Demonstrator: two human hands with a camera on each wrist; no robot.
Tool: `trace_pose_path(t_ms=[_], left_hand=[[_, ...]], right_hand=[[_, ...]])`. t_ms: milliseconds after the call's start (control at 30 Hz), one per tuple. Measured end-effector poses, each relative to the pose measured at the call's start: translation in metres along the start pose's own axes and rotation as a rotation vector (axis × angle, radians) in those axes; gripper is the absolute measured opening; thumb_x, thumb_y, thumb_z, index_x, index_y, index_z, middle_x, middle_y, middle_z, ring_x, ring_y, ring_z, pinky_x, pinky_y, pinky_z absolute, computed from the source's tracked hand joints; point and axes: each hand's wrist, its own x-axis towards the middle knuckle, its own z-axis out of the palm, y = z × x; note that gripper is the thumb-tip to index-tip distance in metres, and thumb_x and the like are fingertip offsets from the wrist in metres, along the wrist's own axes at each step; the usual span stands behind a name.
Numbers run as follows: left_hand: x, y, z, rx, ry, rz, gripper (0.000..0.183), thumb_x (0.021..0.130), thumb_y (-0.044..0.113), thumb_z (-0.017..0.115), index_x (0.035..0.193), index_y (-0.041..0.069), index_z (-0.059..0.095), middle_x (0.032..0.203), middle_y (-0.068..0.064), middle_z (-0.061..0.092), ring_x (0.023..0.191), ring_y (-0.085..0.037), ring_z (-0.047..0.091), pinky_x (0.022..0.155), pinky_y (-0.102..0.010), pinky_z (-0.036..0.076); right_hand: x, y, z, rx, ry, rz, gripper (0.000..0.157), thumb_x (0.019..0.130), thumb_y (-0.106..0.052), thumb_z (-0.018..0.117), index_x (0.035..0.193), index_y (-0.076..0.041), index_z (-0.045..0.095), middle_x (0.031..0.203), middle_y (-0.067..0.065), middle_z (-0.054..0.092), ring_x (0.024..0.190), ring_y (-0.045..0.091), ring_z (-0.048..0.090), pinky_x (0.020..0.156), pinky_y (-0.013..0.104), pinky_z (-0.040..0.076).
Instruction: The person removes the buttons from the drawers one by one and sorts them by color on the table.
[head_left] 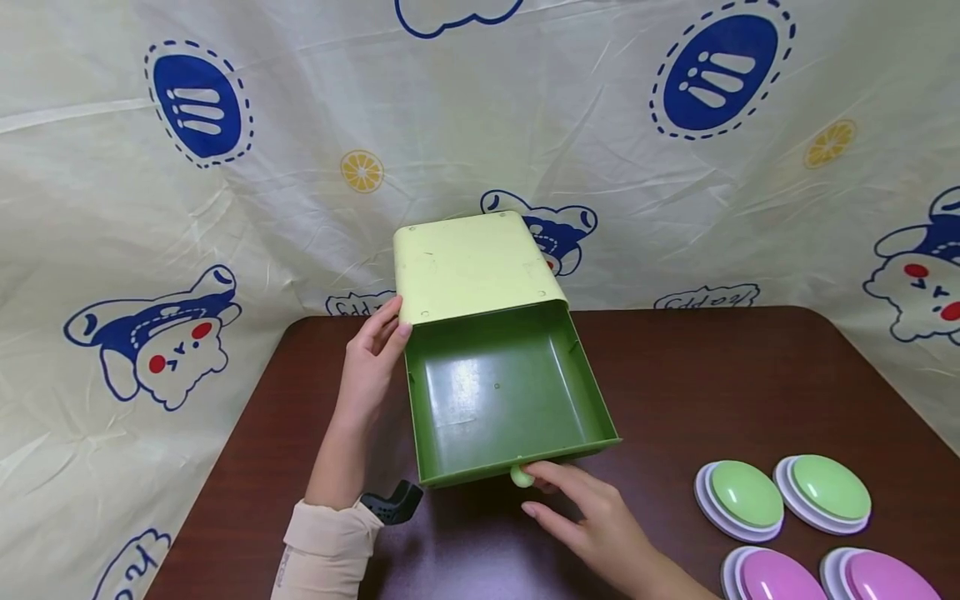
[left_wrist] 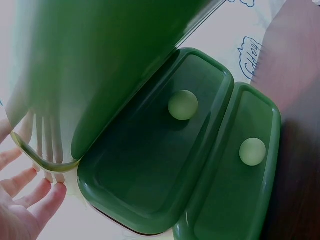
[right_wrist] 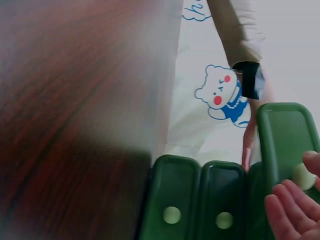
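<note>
A pale yellow-green cabinet stands at the back of the table, its deep-green top drawer pulled out and nothing lying inside. Against the cabinet's left side, near the front edge, rests my left hand, fingers extended. My right hand is at the drawer's front, with its index fingertip touching the round light-green knob; the thumb stands apart below. Lower drawer fronts with round knobs appear pushed in, and the right wrist view also shows the pulled-out drawer front.
On the dark brown table, to the right, lie two green-domed discs and two pink-domed discs on white bases. A cream printed cloth hangs behind. A black band is around the left wrist.
</note>
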Motion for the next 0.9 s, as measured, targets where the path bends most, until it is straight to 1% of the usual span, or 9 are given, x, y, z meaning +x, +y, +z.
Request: trace_pose_path(t_ms=[133,300,433,533,700,767,900], left_hand=[[0.000,0.000,0.000,-0.006,0.001,-0.004,0.045,0.088,0.014,0.058,0.131,0.006,0.046,0.135,0.000,0.040,0.117,-0.015,0.043,0.095,-0.028,0.037],[0.000,0.001,0.001,-0.013,0.007,-0.012,0.045,0.088,0.013,0.058,0.131,0.005,0.046,0.135,0.000,0.040,0.117,-0.015,0.044,0.095,-0.028,0.037],[0.000,0.001,0.001,-0.015,0.008,-0.016,0.044,0.089,0.013,0.058,0.131,0.006,0.046,0.135,0.000,0.040,0.118,-0.017,0.043,0.095,-0.028,0.037],[-0.001,0.001,0.001,-0.011,0.008,-0.014,0.044,0.089,0.013,0.058,0.131,0.006,0.046,0.135,0.000,0.040,0.119,-0.019,0.042,0.095,-0.029,0.036],[-0.001,0.001,0.000,0.011,0.003,-0.004,0.044,0.089,0.014,0.057,0.131,0.006,0.046,0.136,-0.001,0.040,0.119,-0.019,0.042,0.095,-0.029,0.036],[-0.001,0.001,0.000,0.023,0.001,0.000,0.044,0.089,0.014,0.057,0.132,0.006,0.046,0.135,0.000,0.040,0.118,-0.018,0.042,0.095,-0.030,0.037],[-0.001,0.001,0.000,0.031,-0.004,0.001,0.044,0.090,0.015,0.056,0.132,0.007,0.046,0.136,0.000,0.040,0.117,-0.014,0.044,0.095,-0.030,0.037]], right_hand=[[0.002,0.005,0.007,-0.004,0.073,-0.035,0.025,0.088,-0.021,0.059,0.102,-0.001,0.062,0.091,0.004,0.063,0.078,0.014,0.059,0.070,0.019,0.048],[0.004,0.008,0.009,0.025,0.116,-0.080,0.022,0.088,-0.017,0.059,0.097,0.002,0.062,0.088,0.007,0.064,0.078,0.014,0.060,0.070,0.020,0.048],[0.011,0.006,0.007,0.021,0.159,-0.104,0.022,0.086,-0.018,0.062,0.092,0.004,0.062,0.084,0.007,0.064,0.075,0.014,0.060,0.069,0.018,0.048],[0.019,0.003,0.005,0.025,0.179,-0.097,0.024,0.085,-0.019,0.062,0.090,0.005,0.061,0.082,0.007,0.063,0.072,0.013,0.060,0.067,0.018,0.047],[0.034,-0.005,0.001,0.047,0.180,-0.066,0.025,0.086,-0.018,0.062,0.090,0.006,0.060,0.078,0.007,0.063,0.069,0.015,0.059,0.065,0.020,0.047],[0.035,-0.003,0.001,0.052,0.178,-0.051,0.025,0.085,-0.019,0.062,0.091,0.005,0.060,0.078,0.006,0.063,0.069,0.015,0.059,0.065,0.020,0.047],[0.033,0.009,0.003,0.056,0.166,-0.016,0.026,0.084,-0.020,0.064,0.093,0.003,0.060,0.080,0.005,0.063,0.070,0.015,0.060,0.066,0.020,0.048]])
